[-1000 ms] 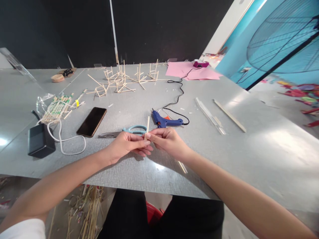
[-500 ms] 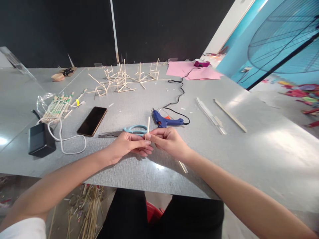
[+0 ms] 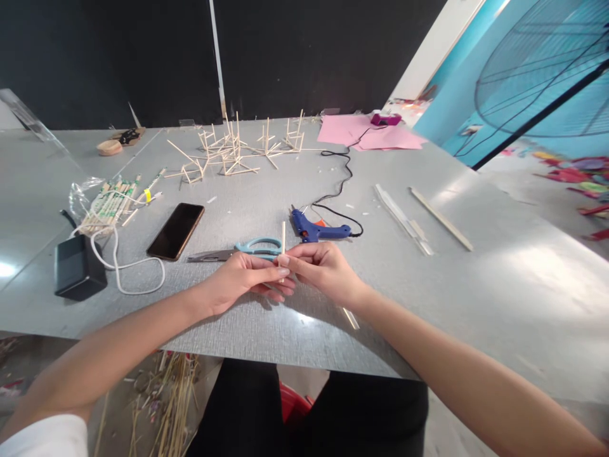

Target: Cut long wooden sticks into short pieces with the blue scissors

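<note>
Near the front of the table my left hand (image 3: 252, 274) and my right hand (image 3: 323, 270) meet, both closed on one short wooden stick (image 3: 283, 236) that points upward. Fingers cover the stick's lower part. Just behind my left hand lies a pair of scissors (image 3: 259, 246) with light blue handles, blades toward the left. A blue glue gun (image 3: 318, 230) rests on its side beyond my right hand. Partly under my right hand, a thin pale strip (image 3: 351, 318) sticks out on the table.
Stick frames (image 3: 233, 155) stand at the back. To the left are a phone (image 3: 176, 231), a black box (image 3: 80, 266) with a white cable and a bundle of wrapped chopsticks (image 3: 109, 203). Pink paper (image 3: 352, 133), a clear sleeve (image 3: 403, 219) and a loose stick (image 3: 440, 219) lie right.
Almost nothing differs. Both hands keep hold of the stick in nearly the same place, with only a slight shift of the fingers.
</note>
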The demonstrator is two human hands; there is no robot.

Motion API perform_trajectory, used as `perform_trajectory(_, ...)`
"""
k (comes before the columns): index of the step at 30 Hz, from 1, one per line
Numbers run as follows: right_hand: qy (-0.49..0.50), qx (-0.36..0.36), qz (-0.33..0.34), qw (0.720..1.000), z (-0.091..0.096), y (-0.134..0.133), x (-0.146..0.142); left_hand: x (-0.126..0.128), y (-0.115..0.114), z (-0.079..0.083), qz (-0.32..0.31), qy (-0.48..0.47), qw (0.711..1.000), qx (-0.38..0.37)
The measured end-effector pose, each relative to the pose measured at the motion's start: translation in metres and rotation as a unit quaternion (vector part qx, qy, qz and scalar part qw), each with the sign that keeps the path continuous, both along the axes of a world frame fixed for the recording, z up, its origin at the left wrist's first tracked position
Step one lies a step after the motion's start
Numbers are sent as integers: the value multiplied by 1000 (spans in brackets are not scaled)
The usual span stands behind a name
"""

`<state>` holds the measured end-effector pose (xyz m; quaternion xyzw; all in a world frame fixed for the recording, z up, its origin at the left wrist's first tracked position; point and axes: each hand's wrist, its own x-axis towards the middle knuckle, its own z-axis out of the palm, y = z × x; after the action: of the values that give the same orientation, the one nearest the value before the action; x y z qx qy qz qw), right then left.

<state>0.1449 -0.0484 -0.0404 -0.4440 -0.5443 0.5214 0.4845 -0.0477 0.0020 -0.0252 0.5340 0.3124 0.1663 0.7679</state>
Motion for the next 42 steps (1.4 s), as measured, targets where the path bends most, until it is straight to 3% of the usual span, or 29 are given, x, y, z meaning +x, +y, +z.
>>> perform_trajectory(9,31,0,7,999,2,-2,-2,-1,1,1,-12,-11,999,29)
perform_trajectory(42,-17,-28,-7,999,0,0,-1,-1,1,-1,7,9,999,42)
